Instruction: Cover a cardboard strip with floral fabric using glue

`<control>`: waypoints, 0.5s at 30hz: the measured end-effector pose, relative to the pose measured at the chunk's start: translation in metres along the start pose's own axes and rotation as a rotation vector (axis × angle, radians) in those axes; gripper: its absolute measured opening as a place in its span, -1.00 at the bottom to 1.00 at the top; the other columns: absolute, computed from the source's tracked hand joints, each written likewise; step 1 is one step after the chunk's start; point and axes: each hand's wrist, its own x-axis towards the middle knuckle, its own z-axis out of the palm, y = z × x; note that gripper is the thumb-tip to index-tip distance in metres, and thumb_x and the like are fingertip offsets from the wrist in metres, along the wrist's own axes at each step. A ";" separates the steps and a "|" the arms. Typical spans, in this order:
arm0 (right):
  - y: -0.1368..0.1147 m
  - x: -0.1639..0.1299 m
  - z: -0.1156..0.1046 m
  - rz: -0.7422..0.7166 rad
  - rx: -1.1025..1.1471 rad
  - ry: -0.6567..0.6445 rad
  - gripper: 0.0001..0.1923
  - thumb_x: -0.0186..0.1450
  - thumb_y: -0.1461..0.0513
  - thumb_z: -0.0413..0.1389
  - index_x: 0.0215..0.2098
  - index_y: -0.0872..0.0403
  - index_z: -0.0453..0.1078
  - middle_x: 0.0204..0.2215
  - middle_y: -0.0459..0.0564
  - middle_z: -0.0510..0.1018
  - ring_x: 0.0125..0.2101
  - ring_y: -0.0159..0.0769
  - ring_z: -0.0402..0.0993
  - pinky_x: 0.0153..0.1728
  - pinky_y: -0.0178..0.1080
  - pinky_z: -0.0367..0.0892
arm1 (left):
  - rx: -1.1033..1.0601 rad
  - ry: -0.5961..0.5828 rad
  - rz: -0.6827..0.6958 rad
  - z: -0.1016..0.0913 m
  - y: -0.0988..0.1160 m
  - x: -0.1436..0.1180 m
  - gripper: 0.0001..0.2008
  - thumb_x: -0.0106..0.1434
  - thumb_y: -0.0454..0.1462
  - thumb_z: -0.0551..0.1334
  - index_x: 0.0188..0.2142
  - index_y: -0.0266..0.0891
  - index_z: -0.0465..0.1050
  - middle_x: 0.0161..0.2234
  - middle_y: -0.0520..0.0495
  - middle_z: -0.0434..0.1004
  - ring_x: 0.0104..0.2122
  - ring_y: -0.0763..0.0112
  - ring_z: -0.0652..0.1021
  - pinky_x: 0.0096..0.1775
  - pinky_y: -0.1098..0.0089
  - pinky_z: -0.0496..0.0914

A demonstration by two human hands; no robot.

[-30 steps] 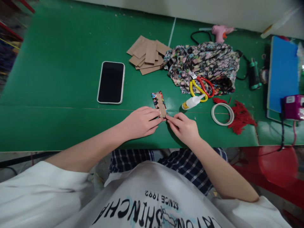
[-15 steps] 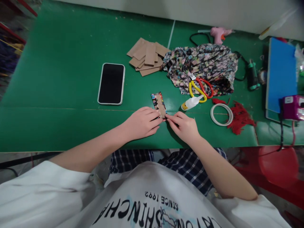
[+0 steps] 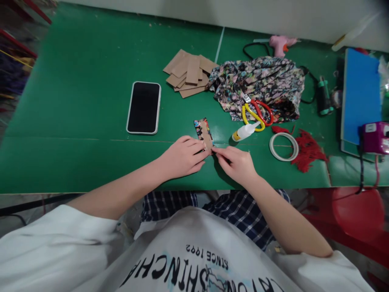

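Observation:
A small cardboard strip [image 3: 206, 134] lies on the table before me, with dark floral fabric folded over its edges. My left hand [image 3: 184, 158] is closed on its lower left part, fingers together and holding it against the tabletop. At the lower right corner, the index fingertip of my right hand [image 3: 238, 163] presses the fabric edge, with the thumb below and the other fingers curled in. The fingers hide the strip's near end. Right of the strip lies a small white glue bottle [image 3: 242, 133], its nozzle against scissors [image 3: 268, 115] with red and yellow handles.
Stacked cardboard pieces [image 3: 192, 71] and crumpled floral fabric [image 3: 258, 77] lie farther back. A phone [image 3: 144, 107] is at left. Rightward are a tape roll [image 3: 272, 153], red scraps [image 3: 308, 152], a blue board [image 3: 360, 95] and a purple device [image 3: 375, 138]. A pink glue gun [image 3: 278, 44] lies behind.
My right index finger has straightened slightly along the strip's lower right edge. My left hand keeps its place on the strip.

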 end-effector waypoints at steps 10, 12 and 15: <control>0.002 0.003 0.000 -0.040 -0.256 -0.099 -0.67 0.25 0.27 -0.04 -0.07 0.05 0.42 -0.43 -0.05 0.56 -0.47 -0.35 0.47 -0.53 -0.34 0.24 | -0.147 -0.044 -0.128 -0.012 -0.002 0.013 -0.67 0.28 -0.21 0.05 -0.02 -0.29 0.33 -0.24 -0.13 0.52 -0.22 0.30 0.49 -0.09 0.24 0.26; 0.000 0.007 -0.001 -0.016 -0.212 -0.131 -0.69 0.24 0.28 -0.04 -0.11 0.06 0.43 -0.37 -0.04 0.58 -0.41 -0.33 0.49 -0.48 -0.34 0.28 | -0.167 -0.047 -0.124 -0.015 -0.005 0.014 -0.69 0.28 -0.25 0.04 -0.03 -0.30 0.33 -0.25 -0.12 0.53 -0.23 0.32 0.50 -0.10 0.24 0.28; -0.001 0.012 -0.003 0.063 -0.069 -0.092 -0.73 0.24 0.29 -0.04 -0.18 0.06 0.45 -0.30 -0.06 0.59 -0.33 -0.34 0.50 -0.37 -0.35 0.33 | -0.182 0.007 -0.056 -0.015 -0.008 0.009 -0.74 0.28 -0.32 0.03 -0.08 -0.28 0.37 -0.17 -0.13 0.52 -0.12 0.30 0.48 -0.06 0.22 0.29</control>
